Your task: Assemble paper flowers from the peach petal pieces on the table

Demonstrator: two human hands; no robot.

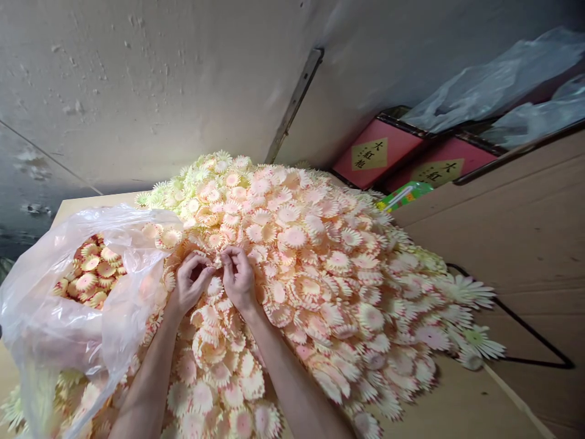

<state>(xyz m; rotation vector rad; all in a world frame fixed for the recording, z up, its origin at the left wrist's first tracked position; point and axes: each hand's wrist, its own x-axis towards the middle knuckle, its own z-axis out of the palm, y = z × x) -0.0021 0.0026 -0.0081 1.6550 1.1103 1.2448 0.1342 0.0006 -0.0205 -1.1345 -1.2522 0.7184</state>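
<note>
A large heap of artificial flower petal pieces [292, 238], pale pink and cream with toothed edges, covers much of the table. My left hand [192, 283] is at the left part of the heap, thumb and fingers pinched together. Close beside it, my right hand [238, 280] pinches too, its fingertips almost meeting the left ones. A small pale petal piece [217, 261] seems to be between the fingertips; its outline blends into the heap behind. Left of my hands, an open clear plastic bag [132, 329] holds more petal pieces [91, 274] with redder edges.
The wooden tabletop [475, 396] shows at the front right. Behind the heap rises a worn wall [183, 79] with a metal strip [295, 103]. Red boxes [388, 149] and a green packet [404, 196] stand at the back right, beside a large cardboard box [516, 225].
</note>
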